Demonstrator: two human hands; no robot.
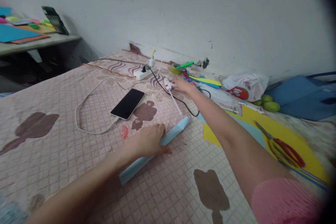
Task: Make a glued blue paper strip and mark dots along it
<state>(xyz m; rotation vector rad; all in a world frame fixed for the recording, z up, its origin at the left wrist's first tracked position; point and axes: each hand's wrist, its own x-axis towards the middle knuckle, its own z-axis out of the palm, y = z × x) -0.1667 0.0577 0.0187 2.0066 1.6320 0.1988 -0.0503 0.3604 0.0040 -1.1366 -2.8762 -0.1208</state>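
A folded light blue paper strip (141, 164) lies slantwise on the patterned bedcover (78, 161). My left hand (152, 140) is closed over its middle, with the thumb on the near side and the fingers on the far side. Farther off, my right hand (181, 84) is stretched out to a white hot glue gun (168, 83) and has its fingers at the handle; part of the grip is hidden behind them. A long pale glue stick (175, 101) sticks out of the gun toward the paper strip, and a black cord runs nearby.
A phone (128, 103) on a white charging cable lies left of centre, with a power strip (144, 72) behind it. To the right are scissors (285, 148), yellow paper (210, 134), green tape (175, 69), a plastic bag (244, 85) and green fruit (271, 106). A wall stands behind.
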